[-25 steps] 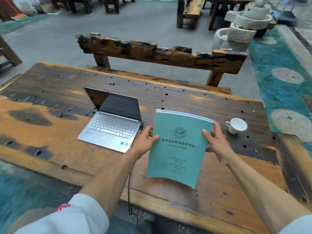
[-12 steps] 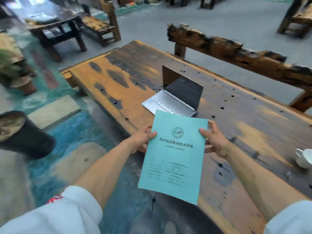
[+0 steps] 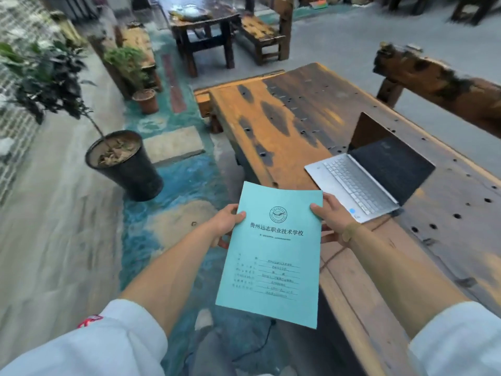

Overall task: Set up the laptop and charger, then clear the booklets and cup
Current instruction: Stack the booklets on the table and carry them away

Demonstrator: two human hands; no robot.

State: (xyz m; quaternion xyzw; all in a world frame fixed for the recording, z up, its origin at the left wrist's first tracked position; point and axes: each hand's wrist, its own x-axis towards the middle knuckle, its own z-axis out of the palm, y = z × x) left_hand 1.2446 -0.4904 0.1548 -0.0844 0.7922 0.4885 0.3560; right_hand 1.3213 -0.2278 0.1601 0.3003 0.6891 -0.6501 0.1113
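I hold a stack of teal booklets upright in front of me, past the table's near-left edge and partly over the floor. My left hand grips the stack's left edge and my right hand grips its right edge. The silver laptop stands open on the wooden table, just right of my right hand. A dark charger cable hangs down below the booklets toward the floor. The cup is out of view.
A black pot with a plant stands on the floor to the left. A smaller terracotta pot sits farther back. A dark table and bench stand behind. A rough wooden bench back runs along the table's far side.
My view has swung left with the booklets still in both hands. The laptop has slid to the right of the frame, the cup has left the view, and the potted plants have come in.
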